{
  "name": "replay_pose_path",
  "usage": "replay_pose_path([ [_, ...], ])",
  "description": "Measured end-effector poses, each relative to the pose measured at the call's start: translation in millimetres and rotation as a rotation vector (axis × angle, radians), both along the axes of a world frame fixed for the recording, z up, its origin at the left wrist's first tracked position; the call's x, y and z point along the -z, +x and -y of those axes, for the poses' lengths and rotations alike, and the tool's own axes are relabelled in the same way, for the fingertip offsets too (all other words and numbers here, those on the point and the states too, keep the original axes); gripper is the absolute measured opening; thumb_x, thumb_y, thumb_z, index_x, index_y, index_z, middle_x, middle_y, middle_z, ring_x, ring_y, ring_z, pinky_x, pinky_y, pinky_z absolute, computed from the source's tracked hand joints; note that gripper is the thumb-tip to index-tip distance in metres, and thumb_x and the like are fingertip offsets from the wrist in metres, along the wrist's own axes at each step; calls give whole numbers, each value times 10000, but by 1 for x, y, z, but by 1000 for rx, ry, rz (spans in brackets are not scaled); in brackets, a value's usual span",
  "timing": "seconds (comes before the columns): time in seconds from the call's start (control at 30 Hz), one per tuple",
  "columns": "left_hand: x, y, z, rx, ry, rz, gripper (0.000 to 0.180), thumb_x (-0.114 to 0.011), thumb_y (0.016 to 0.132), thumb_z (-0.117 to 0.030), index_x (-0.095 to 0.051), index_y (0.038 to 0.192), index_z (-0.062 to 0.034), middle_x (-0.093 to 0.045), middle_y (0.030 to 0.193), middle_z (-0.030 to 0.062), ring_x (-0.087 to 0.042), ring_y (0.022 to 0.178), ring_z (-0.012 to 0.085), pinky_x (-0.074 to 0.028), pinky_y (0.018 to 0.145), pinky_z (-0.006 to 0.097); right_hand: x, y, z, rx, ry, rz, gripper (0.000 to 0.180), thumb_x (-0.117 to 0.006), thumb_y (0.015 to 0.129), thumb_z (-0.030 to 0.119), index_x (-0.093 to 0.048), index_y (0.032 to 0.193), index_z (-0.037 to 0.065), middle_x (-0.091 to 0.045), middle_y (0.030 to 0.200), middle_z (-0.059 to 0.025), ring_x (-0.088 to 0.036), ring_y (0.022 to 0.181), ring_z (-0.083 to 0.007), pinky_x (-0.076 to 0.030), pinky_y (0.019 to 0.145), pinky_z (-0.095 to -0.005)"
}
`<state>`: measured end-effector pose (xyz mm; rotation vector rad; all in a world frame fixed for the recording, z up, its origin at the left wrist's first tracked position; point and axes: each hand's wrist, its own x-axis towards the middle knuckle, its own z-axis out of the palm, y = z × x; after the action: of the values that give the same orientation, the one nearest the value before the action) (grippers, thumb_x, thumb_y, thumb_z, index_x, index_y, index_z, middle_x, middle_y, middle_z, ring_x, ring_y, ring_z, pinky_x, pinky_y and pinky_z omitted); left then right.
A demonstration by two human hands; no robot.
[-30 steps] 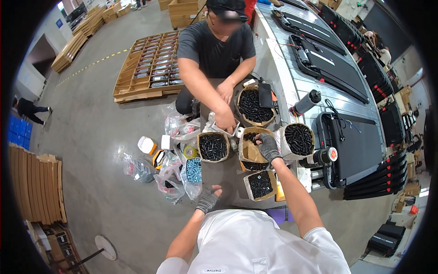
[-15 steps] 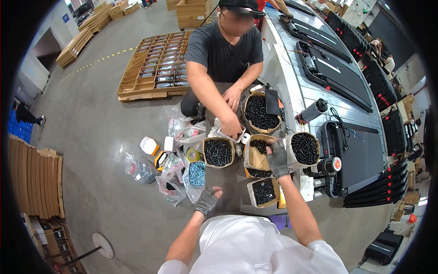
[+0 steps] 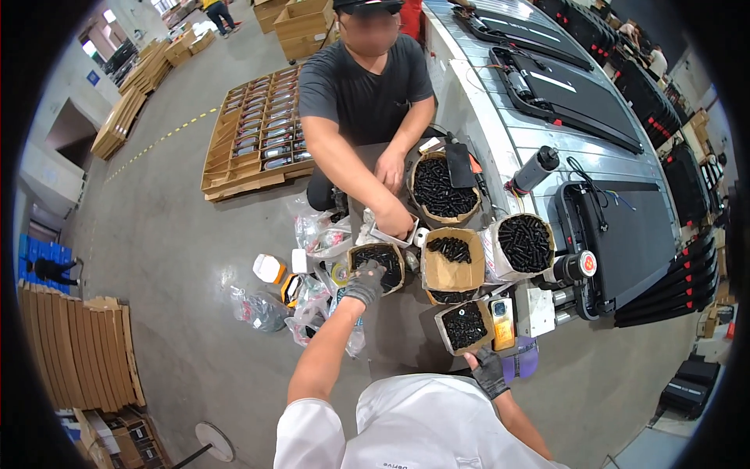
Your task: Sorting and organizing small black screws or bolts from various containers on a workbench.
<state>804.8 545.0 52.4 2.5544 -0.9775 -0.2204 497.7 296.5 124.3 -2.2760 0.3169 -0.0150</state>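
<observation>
My left hand (image 3: 366,284), in a grey glove with bare fingertips, reaches over the near rim of a cardboard box of long black screws (image 3: 386,255). Its fingertips are down among the screws, so their grip is hidden. Low and close to my body, my right hand (image 3: 490,375) wears a similar glove. Its thumb stands apart from the fingers, beside the near corner of a small box of black fasteners (image 3: 466,324); nothing shows in it. Behind that lies a cardboard box (image 3: 450,273) with a few black parts at its far end.
A white-sided box of black parts (image 3: 525,244) and another full box (image 3: 445,187) stand farther back. A phone (image 3: 503,324) lies at the right. Plastic bags (image 3: 311,301) crowd the left. Opposite, a person's hand (image 3: 394,221) works in a white tray. A conveyor (image 3: 539,168) runs along the right.
My right hand has left the middle box and come back toward my body, beside the small box. My left hand has moved forward into the box of long screws. The view has shifted slightly.
</observation>
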Motion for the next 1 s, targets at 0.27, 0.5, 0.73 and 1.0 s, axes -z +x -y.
replay_pose_path([
  [0.27,17,12,44,78,462,-49,252,-501,813,-186,-646,974,-57,-557,1113,203,-610,957,331,-491,840,408,4,-16,-2,164,97,-81,158,-615,860,164,-661,860,13,-644,807,-160,-625,774,-313,-481,694,-379],
  [0.5,7,5,37,-45,325,-154,272,-612,771,-233,-630,968,-46,-584,1077,192,-595,999,353,-487,861,419,-1,-15,6,183,134,-66,180,-615,867,177,-658,882,2,-637,800,-156,-622,763,-306,-483,692,-376],
  [0.73,22,0,33,-122,93,-261,314,-664,737,-174,-644,1030,-62,-629,996,174,-621,945,328,-503,837,404,1,-16,6,177,114,-40,197,-616,866,187,-660,889,-3,-648,831,-161,-628,789,-313,-487,714,-380],
  [1.0,22,2,47,-288,-78,-554,458,-667,712,-177,-604,1160,-108,-664,936,180,-639,919,334,-514,819,411,-11,-10,8,162,135,-52,226,-590,878,205,-663,909,-6,-649,838,-172,-625,807,-323,-479,740,-388],
])
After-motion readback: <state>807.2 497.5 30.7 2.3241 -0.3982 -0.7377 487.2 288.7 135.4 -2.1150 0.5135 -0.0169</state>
